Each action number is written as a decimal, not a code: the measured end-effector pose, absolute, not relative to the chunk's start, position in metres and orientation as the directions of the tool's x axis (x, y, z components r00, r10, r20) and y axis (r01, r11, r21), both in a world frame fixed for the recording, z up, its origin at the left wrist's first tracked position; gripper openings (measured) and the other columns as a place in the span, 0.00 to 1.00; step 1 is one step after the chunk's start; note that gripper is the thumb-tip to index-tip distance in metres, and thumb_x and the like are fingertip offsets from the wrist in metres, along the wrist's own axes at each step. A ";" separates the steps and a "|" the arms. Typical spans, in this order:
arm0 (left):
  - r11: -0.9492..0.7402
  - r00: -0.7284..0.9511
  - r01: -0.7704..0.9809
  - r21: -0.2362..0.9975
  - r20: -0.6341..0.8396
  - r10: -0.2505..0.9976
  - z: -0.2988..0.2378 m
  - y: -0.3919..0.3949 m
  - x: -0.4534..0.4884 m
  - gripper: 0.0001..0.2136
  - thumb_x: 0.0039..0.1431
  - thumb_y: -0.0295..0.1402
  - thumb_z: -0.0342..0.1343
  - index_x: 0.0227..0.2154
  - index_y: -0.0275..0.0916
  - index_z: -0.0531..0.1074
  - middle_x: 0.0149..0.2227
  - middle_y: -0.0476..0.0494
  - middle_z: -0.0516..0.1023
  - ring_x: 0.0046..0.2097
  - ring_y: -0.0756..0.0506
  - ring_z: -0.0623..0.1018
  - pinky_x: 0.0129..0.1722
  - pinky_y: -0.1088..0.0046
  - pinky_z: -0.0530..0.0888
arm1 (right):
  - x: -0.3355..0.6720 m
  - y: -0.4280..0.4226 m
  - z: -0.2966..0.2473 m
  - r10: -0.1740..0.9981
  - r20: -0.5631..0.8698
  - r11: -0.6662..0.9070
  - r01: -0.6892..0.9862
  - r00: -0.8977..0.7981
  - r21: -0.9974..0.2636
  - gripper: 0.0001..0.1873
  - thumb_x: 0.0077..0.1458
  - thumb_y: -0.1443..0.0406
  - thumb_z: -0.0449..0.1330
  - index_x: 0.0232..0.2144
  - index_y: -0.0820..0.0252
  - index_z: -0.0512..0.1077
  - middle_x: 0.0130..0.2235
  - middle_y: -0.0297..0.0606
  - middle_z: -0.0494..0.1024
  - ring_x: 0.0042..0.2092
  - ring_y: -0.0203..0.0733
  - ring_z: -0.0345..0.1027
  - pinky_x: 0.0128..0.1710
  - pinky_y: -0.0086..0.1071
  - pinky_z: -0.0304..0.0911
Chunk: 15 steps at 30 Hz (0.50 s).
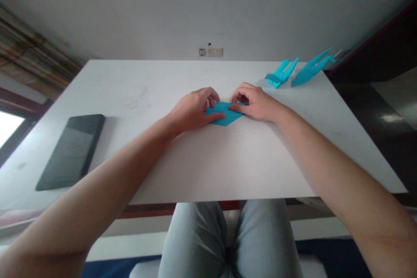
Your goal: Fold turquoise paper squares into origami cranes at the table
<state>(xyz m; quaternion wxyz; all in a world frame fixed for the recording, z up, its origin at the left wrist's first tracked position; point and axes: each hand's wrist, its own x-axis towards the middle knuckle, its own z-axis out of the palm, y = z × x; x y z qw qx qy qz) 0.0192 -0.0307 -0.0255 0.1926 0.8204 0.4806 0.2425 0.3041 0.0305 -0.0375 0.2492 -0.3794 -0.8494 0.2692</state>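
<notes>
A folded sheet of blue origami paper [225, 118] lies on the white table between my hands. My left hand [199, 108] grips its left end, thumb laid over the top and fingers curled behind the far edge. At the right end my right hand [252, 100] pinches the paper, its thumb on top and the other fingers bent. Parts of both ends are hidden under the hands. Beyond my right hand stand two folded blue paper cranes, one crane [279, 74] nearer and the other crane [311, 71] further right.
A dark phone-like device [73, 150] lies on the left side of the white table [208, 169]. The table's far edge meets a grey wall with sockets [210, 52]. A patterned curtain [35, 52] hangs at the left. My legs are under the front edge.
</notes>
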 end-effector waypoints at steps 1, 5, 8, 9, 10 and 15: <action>-0.461 0.407 0.698 0.548 0.225 0.885 -0.026 -0.031 0.019 0.20 0.63 0.39 0.78 0.53 0.42 0.80 0.49 0.43 0.86 0.41 0.45 0.82 0.44 0.67 0.77 | 0.303 0.030 -0.037 0.781 0.216 0.555 0.493 -0.586 -0.670 0.17 0.62 0.49 0.79 0.36 0.51 0.81 0.45 0.41 0.81 0.44 0.51 0.74 0.48 0.47 0.68; -0.418 0.310 0.733 0.537 0.284 0.907 -0.029 -0.032 0.019 0.23 0.62 0.40 0.79 0.54 0.42 0.77 0.56 0.39 0.84 0.44 0.44 0.82 0.46 0.65 0.78 | 0.298 0.026 -0.033 0.779 0.196 0.479 0.364 -0.596 -0.798 0.21 0.63 0.43 0.78 0.37 0.50 0.80 0.40 0.38 0.83 0.44 0.52 0.74 0.49 0.48 0.70; -0.348 0.259 0.761 0.547 0.236 0.937 -0.029 -0.032 0.018 0.24 0.62 0.43 0.79 0.54 0.43 0.76 0.51 0.41 0.85 0.46 0.42 0.83 0.46 0.64 0.79 | 0.295 0.023 -0.030 0.766 0.236 0.477 0.283 -0.597 -0.832 0.26 0.62 0.39 0.78 0.37 0.49 0.79 0.42 0.39 0.85 0.47 0.53 0.76 0.52 0.49 0.73; -0.335 0.256 0.767 0.547 0.219 0.942 -0.028 -0.032 0.018 0.24 0.63 0.45 0.79 0.54 0.43 0.77 0.50 0.41 0.86 0.47 0.41 0.84 0.46 0.64 0.78 | 0.295 0.022 -0.028 0.761 0.266 0.502 0.277 -0.592 -0.819 0.27 0.61 0.37 0.78 0.36 0.50 0.79 0.45 0.40 0.86 0.50 0.55 0.77 0.54 0.50 0.74; -0.330 0.256 0.772 0.543 0.209 0.944 -0.027 -0.032 0.019 0.24 0.63 0.46 0.78 0.54 0.43 0.77 0.49 0.41 0.86 0.47 0.40 0.84 0.46 0.64 0.78 | 0.295 0.021 -0.027 0.755 0.295 0.529 0.280 -0.585 -0.801 0.27 0.61 0.36 0.78 0.36 0.50 0.80 0.48 0.42 0.86 0.52 0.56 0.77 0.55 0.50 0.74; -0.329 0.254 0.776 0.538 0.211 0.944 -0.023 -0.031 0.018 0.27 0.64 0.54 0.76 0.55 0.41 0.80 0.49 0.38 0.90 0.47 0.38 0.86 0.45 0.65 0.78 | 0.295 0.014 -0.017 0.755 0.327 0.574 0.330 -0.569 -0.750 0.29 0.64 0.32 0.74 0.38 0.49 0.82 0.57 0.45 0.86 0.59 0.60 0.78 0.57 0.52 0.75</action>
